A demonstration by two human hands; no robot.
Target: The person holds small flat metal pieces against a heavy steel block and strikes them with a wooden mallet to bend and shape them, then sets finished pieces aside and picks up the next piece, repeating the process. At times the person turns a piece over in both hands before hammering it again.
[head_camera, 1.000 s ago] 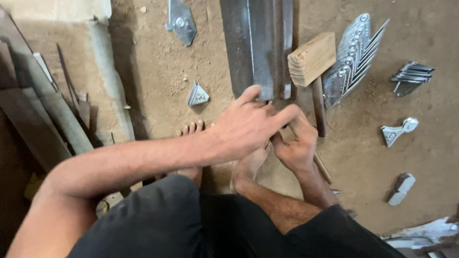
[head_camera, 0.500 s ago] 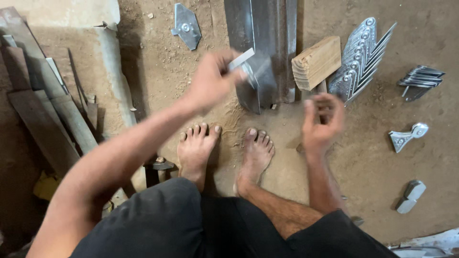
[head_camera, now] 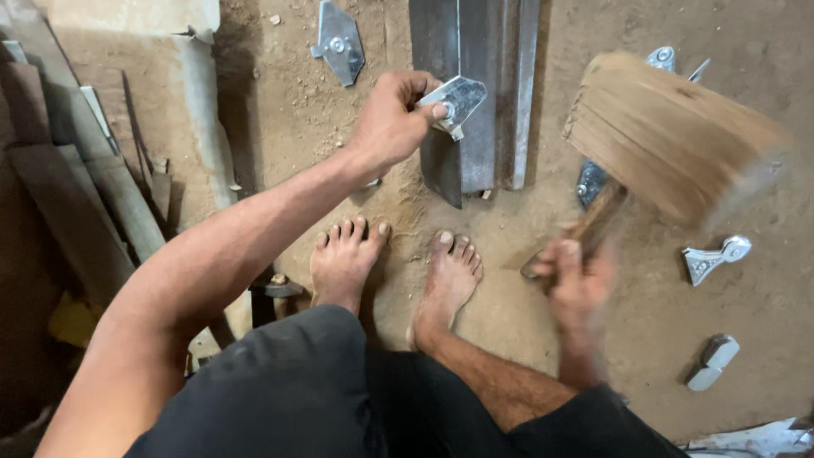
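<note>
Dirt floor (head_camera: 746, 170), sandy and scuffed, and the person squats on it barefoot, the left foot (head_camera: 343, 259) and right foot (head_camera: 449, 276) planted side by side just below a long steel bar (head_camera: 492, 93) that runs up out of view. Off to the left, planks (head_camera: 76, 187) lean in a dark stack beside a pale pipe (head_camera: 203, 119). A flat metal plate (head_camera: 339, 38) lies on the dirt near the top; over on the right sit a small shiny bracket (head_camera: 712, 257) and a rounded metal piece (head_camera: 710, 362), well apart from each other.

The left hand (head_camera: 394, 119) is closed, thumb and fingers pinching a small metal plate (head_camera: 454, 100) and holding it against the near end of the steel bar. The right hand (head_camera: 577, 284) is wrapped tight around the handle of a wooden mallet (head_camera: 670, 136), whose big head is up high and blurred over the stack of metal parts (head_camera: 593, 178), mostly hiding it.

Half a second back, that left hand was just arriving at the bar with the plate, the right hand was open and empty, and the mallet lay resting on the ground by the bar. A second back, both hands were clasped together down at the bar's end. Now the mallet is off the floor and in the air.
</note>
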